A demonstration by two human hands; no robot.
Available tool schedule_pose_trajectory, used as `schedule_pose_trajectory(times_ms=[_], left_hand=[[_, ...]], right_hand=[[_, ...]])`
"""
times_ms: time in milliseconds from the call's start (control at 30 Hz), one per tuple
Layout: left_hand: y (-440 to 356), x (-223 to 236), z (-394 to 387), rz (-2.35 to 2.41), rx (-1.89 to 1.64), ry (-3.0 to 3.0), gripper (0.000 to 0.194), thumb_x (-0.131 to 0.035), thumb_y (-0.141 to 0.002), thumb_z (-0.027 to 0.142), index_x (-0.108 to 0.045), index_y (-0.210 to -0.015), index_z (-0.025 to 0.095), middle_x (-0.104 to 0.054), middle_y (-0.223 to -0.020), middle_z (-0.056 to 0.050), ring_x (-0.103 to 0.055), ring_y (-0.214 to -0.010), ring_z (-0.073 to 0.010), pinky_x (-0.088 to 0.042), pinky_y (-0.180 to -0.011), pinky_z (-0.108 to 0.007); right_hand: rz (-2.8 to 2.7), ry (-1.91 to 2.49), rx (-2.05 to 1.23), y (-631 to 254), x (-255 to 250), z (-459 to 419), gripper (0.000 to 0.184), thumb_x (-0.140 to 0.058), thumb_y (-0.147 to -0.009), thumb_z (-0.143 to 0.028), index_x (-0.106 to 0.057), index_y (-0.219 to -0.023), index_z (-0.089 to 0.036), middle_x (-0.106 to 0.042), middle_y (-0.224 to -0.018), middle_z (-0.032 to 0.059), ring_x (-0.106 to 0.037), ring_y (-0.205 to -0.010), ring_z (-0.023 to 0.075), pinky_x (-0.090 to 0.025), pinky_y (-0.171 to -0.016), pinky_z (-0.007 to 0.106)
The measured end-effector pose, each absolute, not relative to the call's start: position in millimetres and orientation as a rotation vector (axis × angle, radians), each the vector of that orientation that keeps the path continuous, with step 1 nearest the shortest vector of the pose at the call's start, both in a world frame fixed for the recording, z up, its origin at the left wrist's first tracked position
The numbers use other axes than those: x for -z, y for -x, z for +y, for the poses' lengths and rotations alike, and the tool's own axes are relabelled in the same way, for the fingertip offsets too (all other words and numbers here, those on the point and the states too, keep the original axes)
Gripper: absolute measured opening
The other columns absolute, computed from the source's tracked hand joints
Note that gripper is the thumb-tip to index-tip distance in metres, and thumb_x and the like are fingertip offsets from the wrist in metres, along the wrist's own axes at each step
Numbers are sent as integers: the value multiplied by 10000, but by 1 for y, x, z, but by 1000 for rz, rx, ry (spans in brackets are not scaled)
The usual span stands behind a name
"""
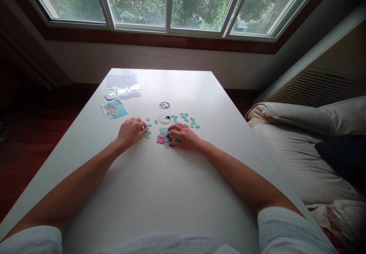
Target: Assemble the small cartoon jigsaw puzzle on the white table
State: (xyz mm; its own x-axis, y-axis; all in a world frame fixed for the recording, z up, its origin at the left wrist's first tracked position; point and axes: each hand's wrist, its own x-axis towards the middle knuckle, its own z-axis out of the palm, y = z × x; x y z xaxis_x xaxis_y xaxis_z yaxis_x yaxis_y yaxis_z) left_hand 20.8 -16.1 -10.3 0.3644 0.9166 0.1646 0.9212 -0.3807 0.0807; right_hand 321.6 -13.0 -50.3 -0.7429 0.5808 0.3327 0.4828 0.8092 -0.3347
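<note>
"Near the middle of the frame, what lies under the person's right hand (185,138)?"

"A partly assembled jigsaw puzzle (161,140), pink, teal and yellow, on the white surface (160,181). Fingers and thumb stand somewhat apart over its right side, touching it; whether that grip pinches a piece cannot be told."

"And the left hand (130,133)?"

"Just left of center, its fingers bent in a narrow grip beside a cluster of small teal pieces (148,133). The fingertips are too small to show whether one is held."

"Anything beyond?"

"More loose pieces (186,118) lie scattered right of center, above the right hand. Directly above the puzzle sits a round grey disc (162,119), with a round opening (164,105) farther up. Toward the upper left, a colorful picture sheet (114,109) lies just below a clear plastic packet (123,87)."
</note>
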Motion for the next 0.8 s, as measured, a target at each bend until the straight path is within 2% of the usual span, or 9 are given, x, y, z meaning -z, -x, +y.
schedule_pose_trajectory(times_ms=[267,500,700,800], left_hand=[[-21,15,-16,-1752,350,2619,228,-544,-927,289,-756,-1005,258,-698,-1013,-73,-601,-931,-253,-426,-818,-375],[-23,13,-16,-1730,344,2646,174,-554,-860,228,-719,-914,239,-690,-962,-65,-590,-923,-251,-422,-805,-375],[-23,13,-15,-1783,325,2647,97,-579,-822,243,-674,-820,224,-683,-947,-67,-591,-915,-246,-425,-801,-366],[-22,13,-15,-1799,324,2628,135,-565,-852,261,-692,-891,234,-690,-954,-65,-594,-921,-246,-419,-812,-370]], right_hand=[[-2575,805,-317,-321,49,-13,322,-699,-897,-414,-680,-1187,-276,-624,-1277,101,-539,-1196,278,-415,-1028,439],[-2578,813,-317,-321,49,-14,316,-687,-908,-422,-677,-1187,-275,-623,-1283,98,-539,-1201,275,-411,-1037,442],[-2571,812,-320,-321,48,-15,311,-686,-909,-420,-681,-1185,-276,-625,-1278,103,-540,-1198,279,-414,-1028,440],[-2571,805,-321,-321,48,-15,308,-682,-912,-420,-680,-1184,-276,-626,-1278,101,-538,-1197,278,-413,-1025,441]])
